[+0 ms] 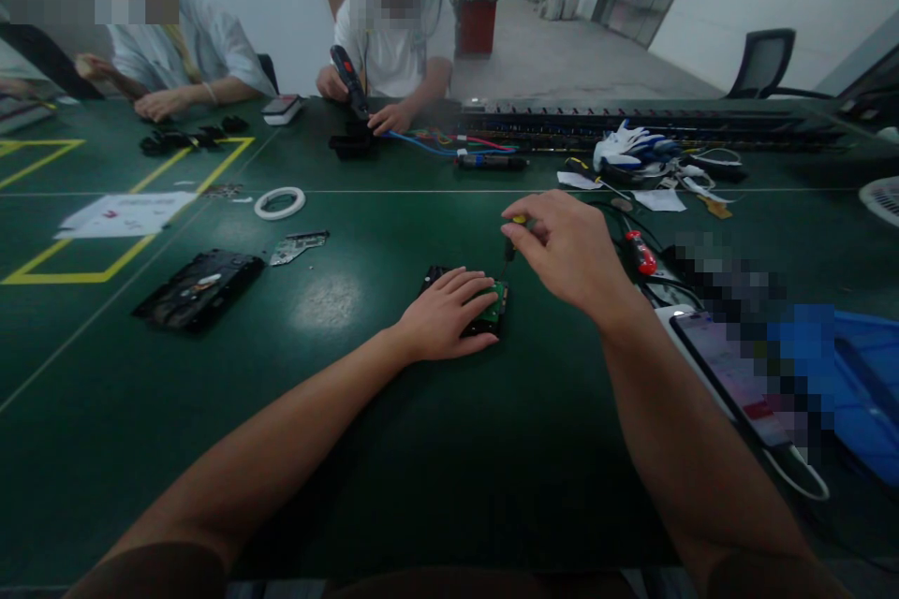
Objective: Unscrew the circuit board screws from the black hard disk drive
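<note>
Under my left hand is a hard drive with a green circuit board on top. The hand lies flat across it, fingers stretched out and slightly spread, covering most of the drive. My right hand pinches a screwdriver by its yellow-topped dark handle. The shaft points down at the drive's right edge; whether the tip touches a screw is too small to tell. Left of the drive lie an opened black drive casing and a loose bare circuit board.
A roll of white tape and papers lie at left. Gloves, a red-handled tool, a phone and a blue tray are at right. Across the table, two people work; one holds a power screwdriver.
</note>
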Demonstrator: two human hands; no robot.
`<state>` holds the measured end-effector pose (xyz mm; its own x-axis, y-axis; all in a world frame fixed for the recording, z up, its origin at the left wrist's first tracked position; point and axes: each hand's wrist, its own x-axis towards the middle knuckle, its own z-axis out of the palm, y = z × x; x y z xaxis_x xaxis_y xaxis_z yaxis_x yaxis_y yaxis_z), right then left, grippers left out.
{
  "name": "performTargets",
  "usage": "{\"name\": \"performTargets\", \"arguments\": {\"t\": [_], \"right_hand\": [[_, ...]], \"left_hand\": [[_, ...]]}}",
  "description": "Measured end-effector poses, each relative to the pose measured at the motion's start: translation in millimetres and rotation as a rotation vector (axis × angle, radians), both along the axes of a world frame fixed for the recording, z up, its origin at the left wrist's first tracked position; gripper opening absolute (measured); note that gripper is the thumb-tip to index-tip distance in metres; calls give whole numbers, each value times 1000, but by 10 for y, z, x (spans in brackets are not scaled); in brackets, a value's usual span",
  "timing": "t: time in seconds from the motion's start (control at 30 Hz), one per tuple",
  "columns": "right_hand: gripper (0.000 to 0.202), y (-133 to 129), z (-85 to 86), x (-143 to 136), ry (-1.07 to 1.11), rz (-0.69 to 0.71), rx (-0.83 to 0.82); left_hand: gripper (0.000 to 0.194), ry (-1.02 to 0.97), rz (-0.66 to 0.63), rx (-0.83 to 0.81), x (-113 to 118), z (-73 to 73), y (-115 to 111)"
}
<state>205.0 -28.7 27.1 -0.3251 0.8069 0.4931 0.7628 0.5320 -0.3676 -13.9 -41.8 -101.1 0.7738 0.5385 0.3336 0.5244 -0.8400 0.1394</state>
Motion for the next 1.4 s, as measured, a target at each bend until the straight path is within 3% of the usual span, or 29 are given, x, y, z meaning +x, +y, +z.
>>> {"name": "performTargets", "arguments": {"t": [0.17,0.43,0.67,1.0,1.13,1.4], "right_hand": [[23,-11,-5,-8,27,-33,-11],[8,8,-16,-2,-16,11,16],[19,1,-19,5,15,-33,-29],[14,-5,7,20,-1,36,25],[9,-17,-11,5,-12,-29,15],[23,11,-61,-61,39,19,39]], "left_hand": [[67,-3,-5,0,-4,3,-3],[69,-10,-9,6,-2,-19,10],[70,-14,-12,12,-1,-7,3],[68,4,-11,-4,4,-2,5],[68,9,-10,0,7,-6,4],[68,14,-7,-12,10,-14,7]]}}
